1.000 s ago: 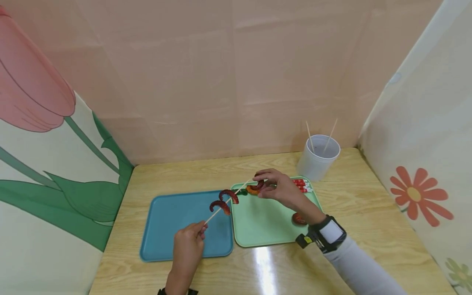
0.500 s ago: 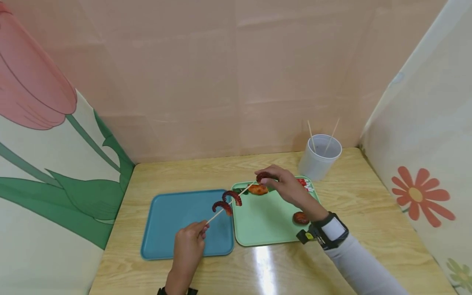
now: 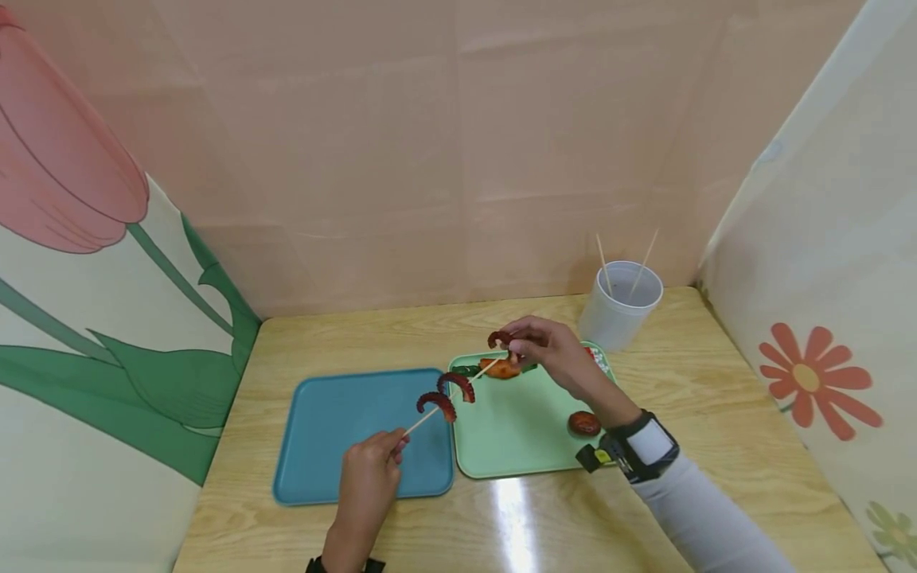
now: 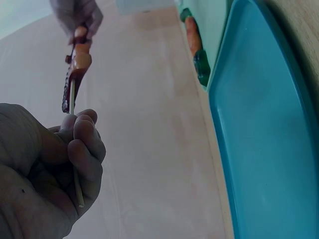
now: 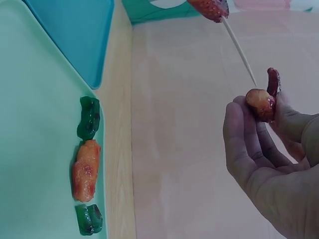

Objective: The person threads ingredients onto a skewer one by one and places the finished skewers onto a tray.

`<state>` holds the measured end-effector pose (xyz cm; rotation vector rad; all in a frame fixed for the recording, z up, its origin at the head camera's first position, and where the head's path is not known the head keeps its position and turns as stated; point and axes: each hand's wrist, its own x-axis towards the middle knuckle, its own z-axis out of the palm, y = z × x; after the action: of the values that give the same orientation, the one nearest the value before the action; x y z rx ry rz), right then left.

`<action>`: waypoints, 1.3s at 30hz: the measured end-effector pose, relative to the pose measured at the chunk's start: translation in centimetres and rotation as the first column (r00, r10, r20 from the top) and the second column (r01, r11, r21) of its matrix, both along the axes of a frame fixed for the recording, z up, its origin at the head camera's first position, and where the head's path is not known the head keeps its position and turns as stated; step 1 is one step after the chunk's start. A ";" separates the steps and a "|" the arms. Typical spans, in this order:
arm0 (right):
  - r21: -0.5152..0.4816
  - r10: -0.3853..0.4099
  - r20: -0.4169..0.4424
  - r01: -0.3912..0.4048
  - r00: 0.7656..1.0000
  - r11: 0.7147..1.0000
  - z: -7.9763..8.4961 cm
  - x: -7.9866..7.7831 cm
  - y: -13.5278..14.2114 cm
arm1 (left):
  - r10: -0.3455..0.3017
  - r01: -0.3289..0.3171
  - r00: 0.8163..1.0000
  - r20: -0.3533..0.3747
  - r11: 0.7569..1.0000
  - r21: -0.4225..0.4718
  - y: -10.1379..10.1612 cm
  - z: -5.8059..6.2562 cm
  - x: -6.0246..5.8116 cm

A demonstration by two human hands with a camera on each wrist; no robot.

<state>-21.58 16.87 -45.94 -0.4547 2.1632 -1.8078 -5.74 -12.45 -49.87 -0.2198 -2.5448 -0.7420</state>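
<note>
My left hand [image 3: 368,477] grips a thin wooden skewer [image 3: 419,422] near its lower end, slanting up to the right. Two dark red, curled octopus tentacle pieces [image 3: 438,404] are threaded on it. At the skewer's tip, my right hand [image 3: 557,356] pinches a third tentacle piece [image 5: 260,104] between thumb and fingers. In the right wrist view the skewer tip meets this piece; how deep it goes is hidden. The left wrist view shows the skewer's blunt end poking out below the left hand [image 4: 55,169].
Under the hands lie a blue tray [image 3: 337,430] and a green tray [image 3: 516,446]. Along the green tray's back edge are an orange-brown meat piece [image 5: 85,172] and green pepper pieces [image 5: 89,118]. A round brown piece [image 3: 583,423] lies at right. Behind stands a white bucket [image 3: 618,318] with two skewers.
My right hand has risen slightly from above the green tray and turned the third tentacle piece at the skewer tip. The skewer has shifted a little to the right.
</note>
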 end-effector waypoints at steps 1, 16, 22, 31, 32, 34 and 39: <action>0.002 0.003 -0.002 -0.003 1.000 1.000 0.0 0.0 0.0 | 0.001 -0.001 1.000 0.007 1.000 0.000 0.0 0.0 0.0; 0.018 0.012 0.038 -0.012 0.999 1.000 -0.1 0.3 -0.4 | 0.004 -0.005 1.000 0.025 1.000 0.005 0.5 0.5 -0.2; 0.051 0.021 0.034 -0.023 0.999 0.998 0.0 0.5 -0.6 | 0.002 -0.002 1.000 -0.001 1.000 -0.007 0.7 0.5 -0.3; -0.027 0.012 0.136 -0.008 0.991 1.000 0.2 1.2 -0.9 | -0.021 0.021 1.000 0.005 1.000 0.007 1.1 0.4 -0.3; -0.035 0.005 0.147 0.000 0.989 0.999 0.3 1.3 -1.0 | -0.025 0.024 1.000 0.009 1.000 0.011 1.1 0.3 -0.2; -0.062 0.003 0.164 0.007 0.986 0.998 0.3 1.5 -1.1 | -0.034 0.034 0.999 0.013 0.999 0.021 1.1 0.2 -0.2; -0.102 0.032 0.188 -0.013 0.982 0.995 0.3 1.8 -1.5 | -0.041 0.041 0.999 0.013 0.999 0.030 1.1 0.2 -0.1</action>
<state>-19.76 15.34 -45.68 -0.3126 1.9402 -1.8713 -5.87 -11.34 -49.63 -0.2584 -2.5477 -0.7989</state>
